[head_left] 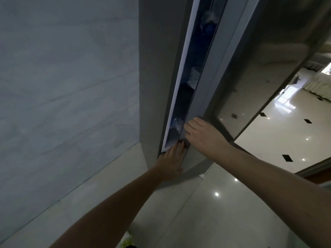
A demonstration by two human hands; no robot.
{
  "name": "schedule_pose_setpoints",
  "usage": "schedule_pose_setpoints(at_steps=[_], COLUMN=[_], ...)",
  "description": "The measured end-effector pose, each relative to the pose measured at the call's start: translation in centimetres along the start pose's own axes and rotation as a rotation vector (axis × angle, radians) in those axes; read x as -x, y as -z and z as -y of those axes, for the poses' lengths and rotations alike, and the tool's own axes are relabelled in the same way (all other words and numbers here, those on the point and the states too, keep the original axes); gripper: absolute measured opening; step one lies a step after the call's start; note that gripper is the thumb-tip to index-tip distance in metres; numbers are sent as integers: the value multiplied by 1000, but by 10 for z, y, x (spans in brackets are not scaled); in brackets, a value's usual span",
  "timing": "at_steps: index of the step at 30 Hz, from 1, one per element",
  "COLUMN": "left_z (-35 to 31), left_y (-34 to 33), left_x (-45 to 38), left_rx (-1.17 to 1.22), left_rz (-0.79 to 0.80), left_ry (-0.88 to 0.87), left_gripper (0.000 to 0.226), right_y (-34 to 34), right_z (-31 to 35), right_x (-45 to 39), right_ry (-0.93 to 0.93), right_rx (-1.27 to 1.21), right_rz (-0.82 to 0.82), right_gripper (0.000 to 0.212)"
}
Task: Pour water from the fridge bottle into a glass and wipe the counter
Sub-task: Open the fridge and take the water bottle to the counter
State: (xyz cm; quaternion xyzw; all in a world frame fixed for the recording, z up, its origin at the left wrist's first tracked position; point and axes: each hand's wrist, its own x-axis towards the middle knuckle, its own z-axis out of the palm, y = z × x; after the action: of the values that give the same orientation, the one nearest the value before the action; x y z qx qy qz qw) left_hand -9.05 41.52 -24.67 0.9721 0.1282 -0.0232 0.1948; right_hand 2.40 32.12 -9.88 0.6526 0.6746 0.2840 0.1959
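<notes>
This looks like a home kitchen: a tall steel-grey fridge (179,68) stands at twelve o'clock, its door (268,59) ajar on dim shelves (contents too dark to name). A pale tiled wall (68,86) fills nine o'clock; glossy floor tiles (206,212) run toward a bright room at three o'clock.

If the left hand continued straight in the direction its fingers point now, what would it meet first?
The left hand points up into the narrow gap beside the fridge door. Its fingertips already touch the door's lower edge. Beyond that it would probably meet the clear item low inside, though depth is unclear.
</notes>
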Motion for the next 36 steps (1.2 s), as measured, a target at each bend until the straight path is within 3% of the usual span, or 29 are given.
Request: schedule_pose_setpoints(at_steps=[3,10,15,18,21,26,30,36], left_z=[-9,-71,-96,-115,-138,-191,-235,-282], left_y=[-17,-19,-7,11,44,89,102,86], left_x=[10,29,24,13,6,-11,-40,-74], left_rx=[-101,-75,-128,-171,-62,28,-46,-91], left_rz=[-49,22,-50,-176,-382,-656,-629,-481], left_ry=[-79,-254,-269,-358,-363,-465,-649,-770], left_gripper=[93,78,76,64,38,55,69,66], right_y=[5,22,24,23,24,21,16,9], right_z=[11,27,26,27,28,24,16,-4], right_x=[36,134,191,217,235,266,292,329], right_ry=[-78,-302,-404,-530,-664,-873,-988,-1162], right_rx=[-161,-196,-171,-189,-217,-223,-206,-162], right_rz=[-20,23,41,67,95,136,194,298], right_gripper=[23,36,31,32,28,18,18,21])
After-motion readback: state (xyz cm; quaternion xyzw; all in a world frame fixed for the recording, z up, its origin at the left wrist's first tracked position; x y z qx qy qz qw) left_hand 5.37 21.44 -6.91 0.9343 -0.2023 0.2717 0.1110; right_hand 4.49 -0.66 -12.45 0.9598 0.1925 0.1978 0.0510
